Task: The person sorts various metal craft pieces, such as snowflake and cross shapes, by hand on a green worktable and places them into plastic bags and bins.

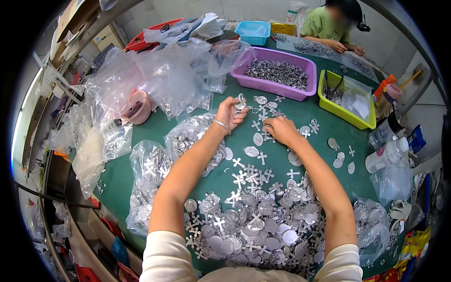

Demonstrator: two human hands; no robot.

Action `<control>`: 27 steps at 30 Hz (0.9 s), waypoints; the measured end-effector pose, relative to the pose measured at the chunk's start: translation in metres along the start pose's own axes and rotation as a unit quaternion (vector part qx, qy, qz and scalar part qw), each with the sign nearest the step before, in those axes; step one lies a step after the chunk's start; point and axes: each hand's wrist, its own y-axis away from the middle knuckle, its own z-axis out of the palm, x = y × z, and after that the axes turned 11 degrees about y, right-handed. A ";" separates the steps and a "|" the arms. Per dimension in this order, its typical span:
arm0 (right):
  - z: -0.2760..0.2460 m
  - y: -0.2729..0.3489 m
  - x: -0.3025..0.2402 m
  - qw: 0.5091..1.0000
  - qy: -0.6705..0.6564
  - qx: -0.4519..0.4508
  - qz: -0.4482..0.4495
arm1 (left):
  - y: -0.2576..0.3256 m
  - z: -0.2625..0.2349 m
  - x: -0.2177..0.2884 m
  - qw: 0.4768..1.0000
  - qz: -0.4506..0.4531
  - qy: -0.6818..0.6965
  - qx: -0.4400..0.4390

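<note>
Your silver metal crosses and discs (256, 225) lie on dark green table mat (282, 108); purple bin (277, 87) far centre, yellow-green bin (345, 110) far right, blue basket (253, 32) beyond.

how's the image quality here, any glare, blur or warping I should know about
Head view: strong fisheye warping, the green table bulging and corners black; even lighting, faint shadows; glare on the clear plastic bags and the metal pieces; left hand and right hand fairly sharp.
</note>
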 end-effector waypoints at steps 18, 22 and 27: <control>-0.015 0.018 0.005 0.500 -0.842 0.047 0.197 | -0.030 -0.005 -0.034 0.823 0.166 -0.507 0.195; -0.023 0.023 -0.021 0.501 -0.840 0.092 0.188 | 0.012 0.031 -0.051 0.998 0.031 -0.033 0.049; -0.064 0.053 -0.087 0.662 -0.735 0.108 0.101 | 0.110 0.083 -0.105 0.983 -0.077 0.128 0.102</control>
